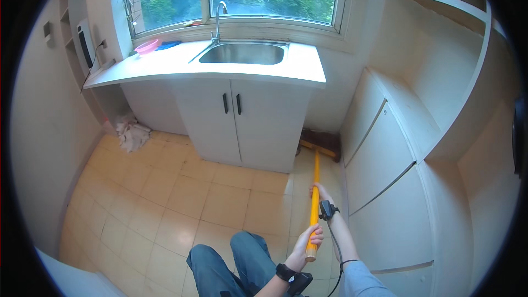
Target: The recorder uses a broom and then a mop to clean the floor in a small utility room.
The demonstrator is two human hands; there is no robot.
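Note:
A broom with a yellow handle slants away from me across the tiled floor. My left hand is wrapped around the handle close to its near end. Farther up the shaft, my right hand grips it too, partly hidden behind it. The broom head, with a yellow bar and dark bristles, lies in the recess between the sink cabinet and the right wall. Shadow makes the floor around the bristles hard to read. Both wrists wear black straps with small devices, and a cable runs along my right forearm.
The white sink cabinet stands left of the broom head; white built-in cupboards line the right. A crumpled pale cloth or bag lies on the floor at far left. The countertop carries a pink basin and a steel sink.

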